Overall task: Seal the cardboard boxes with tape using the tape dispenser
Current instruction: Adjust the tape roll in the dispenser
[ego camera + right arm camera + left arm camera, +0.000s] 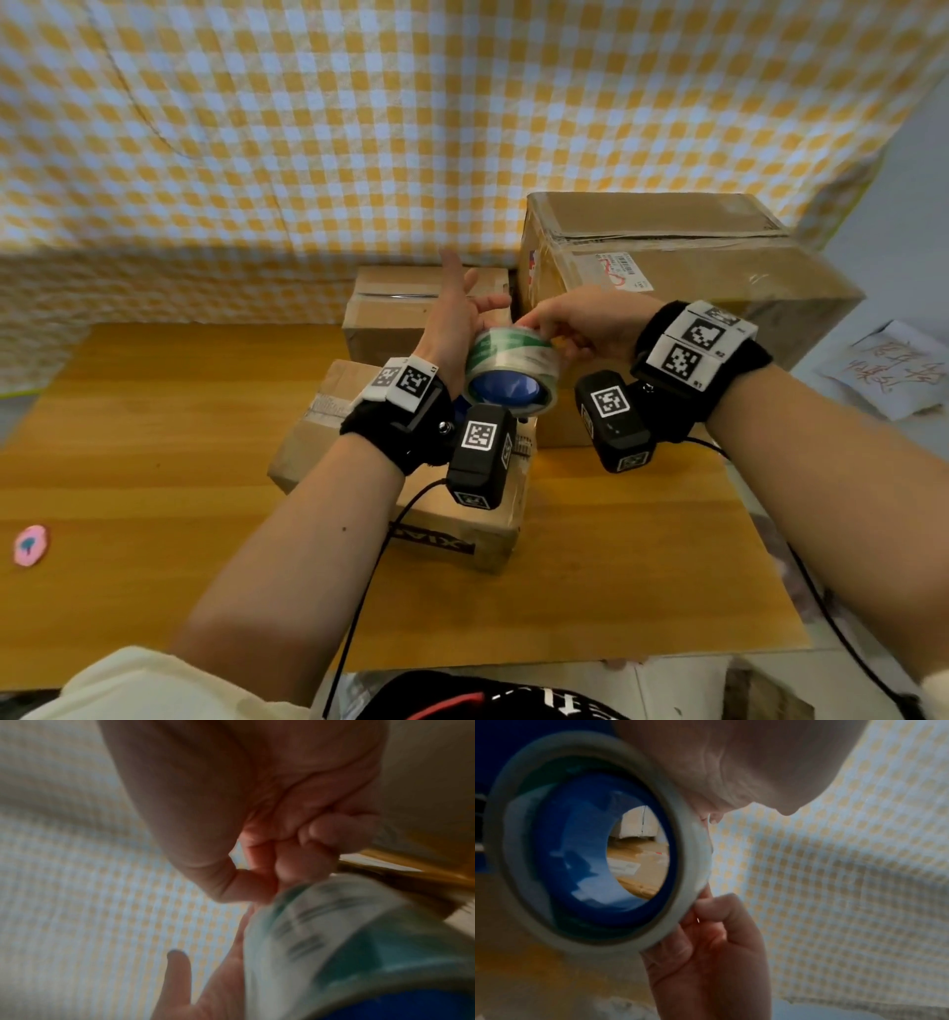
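A: Across the middle of the head view, three cardboard boxes sit on the desk (154, 462): the big box (683, 288) at the upper right, a smaller box (400, 308) left of it, and the near box (411, 493) under the wrists. Where's the tape?

B: Held up at centre frame, above the near box. The tape roll (511, 372), on its blue dispenser hub (506, 393), rests against the left hand (454, 318), whose grip is loose: fingers straight and fanned, palm backing the roll.

A: And the right hand (585, 324)?

B: Curled, fingertips pinching at the roll's top edge, probably picking for the tape's free end. Both wrist views are blurred, so whether any tape is lifted, I cannot tell.

A: Advice?

B: Steady the roll with the left palm, scrape with a nail across the full width, then peel squarely so it doesn't split.
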